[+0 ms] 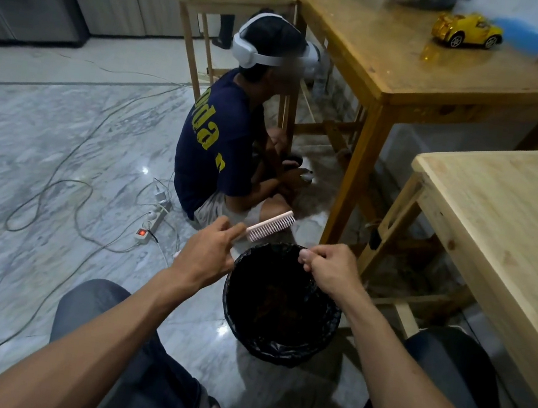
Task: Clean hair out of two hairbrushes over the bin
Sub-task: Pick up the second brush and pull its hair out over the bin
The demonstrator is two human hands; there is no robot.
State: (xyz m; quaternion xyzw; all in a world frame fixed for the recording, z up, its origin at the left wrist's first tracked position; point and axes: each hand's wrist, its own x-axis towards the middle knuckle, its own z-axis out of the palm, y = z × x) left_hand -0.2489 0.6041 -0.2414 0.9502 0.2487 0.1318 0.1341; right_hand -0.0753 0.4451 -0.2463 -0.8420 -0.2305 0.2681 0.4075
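A pink hairbrush (270, 226) with white bristles is held by its handle in my left hand (209, 252), its head pointing right and up, just past the far rim of the bin. The bin (281, 304) is round, lined with a black bag, and stands on the floor between my knees, with dark matter inside. My right hand (330, 264) hovers over the bin's far right rim with fingers pinched together; whether it holds hair is too small to tell. Only one hairbrush is in view.
A person in a dark blue shirt (221, 141) with a white headset crouches on the marble floor just beyond the bin. Wooden tables (501, 215) stand to the right, one bearing a yellow toy car (466, 30). A power strip (148, 226) and cables trail on the left.
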